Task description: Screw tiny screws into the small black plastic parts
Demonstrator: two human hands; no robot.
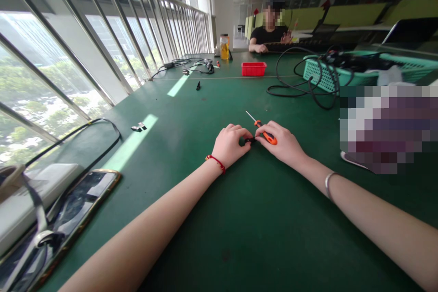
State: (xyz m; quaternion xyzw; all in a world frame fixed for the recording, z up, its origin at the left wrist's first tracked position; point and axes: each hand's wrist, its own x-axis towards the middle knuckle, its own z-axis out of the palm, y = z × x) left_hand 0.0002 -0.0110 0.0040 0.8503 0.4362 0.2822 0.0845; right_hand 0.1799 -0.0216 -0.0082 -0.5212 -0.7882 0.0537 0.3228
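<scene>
Head view: screwdriver (269, 137); black items (359, 60) in teal basket (327, 77)

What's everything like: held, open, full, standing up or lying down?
Black part, pinched by left hand
Screwdriver, held in right hand
Red box, upright, open on top
Jar, upright, yellow liquid inside
Basket, loaded
Cable, loosely looped
Phone, lying flat
</scene>
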